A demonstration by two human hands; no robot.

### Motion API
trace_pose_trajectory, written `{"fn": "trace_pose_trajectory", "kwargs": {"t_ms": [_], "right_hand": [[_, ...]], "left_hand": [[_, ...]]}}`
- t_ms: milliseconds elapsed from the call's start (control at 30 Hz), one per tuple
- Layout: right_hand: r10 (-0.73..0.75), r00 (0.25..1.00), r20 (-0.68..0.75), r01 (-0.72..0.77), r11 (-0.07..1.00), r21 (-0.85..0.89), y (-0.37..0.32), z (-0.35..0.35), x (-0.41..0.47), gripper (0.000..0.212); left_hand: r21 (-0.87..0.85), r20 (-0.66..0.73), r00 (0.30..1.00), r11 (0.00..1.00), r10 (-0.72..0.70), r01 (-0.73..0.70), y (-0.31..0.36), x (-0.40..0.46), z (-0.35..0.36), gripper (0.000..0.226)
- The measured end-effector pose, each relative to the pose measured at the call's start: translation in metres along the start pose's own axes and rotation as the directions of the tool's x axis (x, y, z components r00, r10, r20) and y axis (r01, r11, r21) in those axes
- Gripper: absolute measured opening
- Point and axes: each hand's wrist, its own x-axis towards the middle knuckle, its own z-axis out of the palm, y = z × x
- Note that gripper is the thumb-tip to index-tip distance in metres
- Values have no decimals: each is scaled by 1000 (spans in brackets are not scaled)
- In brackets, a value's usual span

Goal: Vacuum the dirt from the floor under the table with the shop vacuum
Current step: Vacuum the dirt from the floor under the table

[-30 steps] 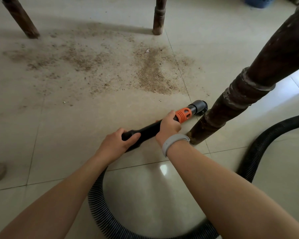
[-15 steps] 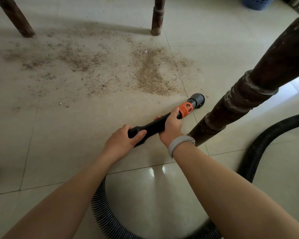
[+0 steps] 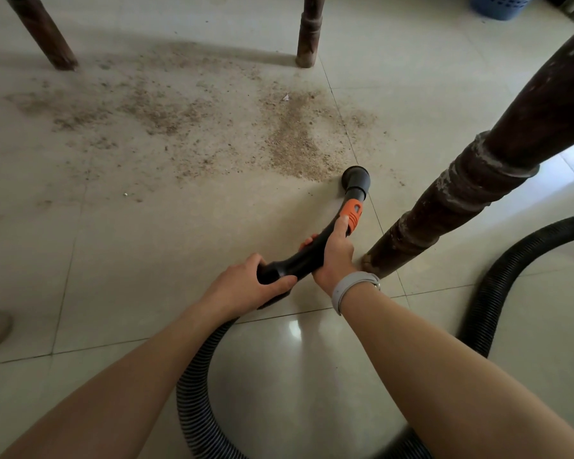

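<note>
Nearest, the ribbed black hose (image 3: 193, 389) loops across the tiled floor (image 3: 80, 260) under both forearms and runs off to the right; it looks soft and springy, so it will likely drag and tug sideways when the tool is swung. A grey wristband (image 3: 352, 288) sits on the right wrist.

Just beyond, the left hand (image 3: 246, 286) grips the rear end of the black wand (image 3: 309, 256) where the hose joins it, its fingers (image 3: 279, 282) curled round the cuff. The right hand (image 3: 335, 251) holds the wand further forward, fingers wrapped under it and the thumb lying along the top, touching the orange collar (image 3: 352, 215). The wand looks stiff and light, smooth plastic; this two-point hold, one hand at the back to steer and one near the collar to press down, seems the sound place to take it.

Beyond the collar the round nozzle (image 3: 356, 178) is at the floor, at the near right edge of the densest dirt (image 3: 295, 144), just beside the thick table leg (image 3: 461, 200). More dirt spreads left, thinner. Furthest stand two more table legs, and a blue basket (image 3: 501, 6) at far right. The patch looks largely untouched, so most of the job remains.
</note>
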Motion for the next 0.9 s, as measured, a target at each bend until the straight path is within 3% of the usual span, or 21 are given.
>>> {"fn": "trace_pose_trajectory", "kwargs": {"t_ms": [333,533,900], "right_hand": [[-35,999,21,38,986,-161,19,-1,-5,37],[-39,997,70,53,975,-217,30,5,-10,33],[8,996,87,20,948,-316,42,29,-12,35]], "left_hand": [[-38,68,998,999,15,-13,-16,-15,7,37],[-88,48,999,996,24,-20,-27,-24,6,46],[-185,-24,998,982,-52,47,-40,-37,-5,41]]}}
